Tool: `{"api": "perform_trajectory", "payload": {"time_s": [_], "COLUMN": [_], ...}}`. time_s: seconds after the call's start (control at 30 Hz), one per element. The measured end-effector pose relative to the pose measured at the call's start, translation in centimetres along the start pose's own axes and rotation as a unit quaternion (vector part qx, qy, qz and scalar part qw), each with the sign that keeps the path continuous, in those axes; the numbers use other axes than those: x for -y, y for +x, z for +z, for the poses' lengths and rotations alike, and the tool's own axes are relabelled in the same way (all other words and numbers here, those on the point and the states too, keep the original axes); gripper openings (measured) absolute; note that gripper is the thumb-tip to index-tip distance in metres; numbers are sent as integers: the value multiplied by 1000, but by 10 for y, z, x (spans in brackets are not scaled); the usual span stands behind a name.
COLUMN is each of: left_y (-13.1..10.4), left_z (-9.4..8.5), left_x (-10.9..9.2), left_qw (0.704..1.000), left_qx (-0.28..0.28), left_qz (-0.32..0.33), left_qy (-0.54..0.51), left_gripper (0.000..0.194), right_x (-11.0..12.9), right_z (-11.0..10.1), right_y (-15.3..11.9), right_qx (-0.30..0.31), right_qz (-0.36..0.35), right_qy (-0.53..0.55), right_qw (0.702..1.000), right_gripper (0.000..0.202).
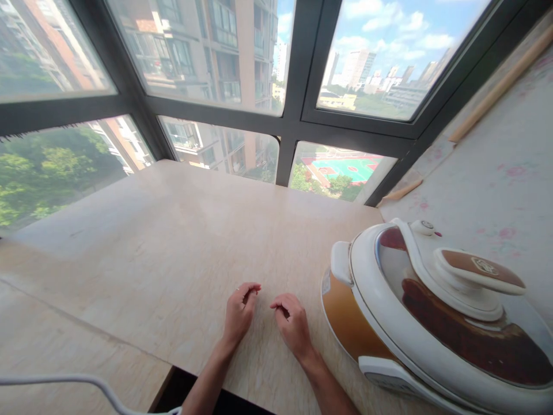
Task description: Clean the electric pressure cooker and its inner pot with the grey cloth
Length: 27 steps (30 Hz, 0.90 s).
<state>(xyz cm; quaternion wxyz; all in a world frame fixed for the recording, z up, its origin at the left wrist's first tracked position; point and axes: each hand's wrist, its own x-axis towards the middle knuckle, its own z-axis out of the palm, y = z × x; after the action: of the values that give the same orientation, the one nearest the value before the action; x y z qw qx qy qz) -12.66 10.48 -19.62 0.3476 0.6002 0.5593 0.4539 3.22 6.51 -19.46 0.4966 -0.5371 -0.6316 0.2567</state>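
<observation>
My left hand (242, 311) is just above or on the pale marbled countertop (173, 248), its fingers curled loosely inward and a ring on one finger. Facing it across a small gap is my right hand (292, 324), also loosely curled, thumb close to the fingers. Nothing shows in either hand, and the two do not touch. To the right of my right hand stands a large white and gold electric cooker (358, 317) with a glass lid and a brown-topped lid handle (484, 270).
A white cable (64, 378) crosses the lower left. Below my left forearm the countertop has a dark opening (181, 385). Grey window frames (224, 115) border the counter's far side. At right is a flowered wall (505, 190) with peeling paper (404, 190).
</observation>
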Motion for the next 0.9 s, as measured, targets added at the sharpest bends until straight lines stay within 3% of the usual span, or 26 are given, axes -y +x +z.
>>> {"api": "perform_trajectory", "payload": {"time_s": [0.9], "left_y": [0], "left_z": [-2], "left_x": [-3], "left_qw": [999], "left_qx": [3], "left_qz": [34], "left_qy": [21], "left_gripper": [23], "right_x": [3], "right_z": [-2], "right_y": [2], "right_qx": [13], "right_qz": [-5], "right_qy": [-16], "right_qw": [1000], "right_gripper": [31]}}
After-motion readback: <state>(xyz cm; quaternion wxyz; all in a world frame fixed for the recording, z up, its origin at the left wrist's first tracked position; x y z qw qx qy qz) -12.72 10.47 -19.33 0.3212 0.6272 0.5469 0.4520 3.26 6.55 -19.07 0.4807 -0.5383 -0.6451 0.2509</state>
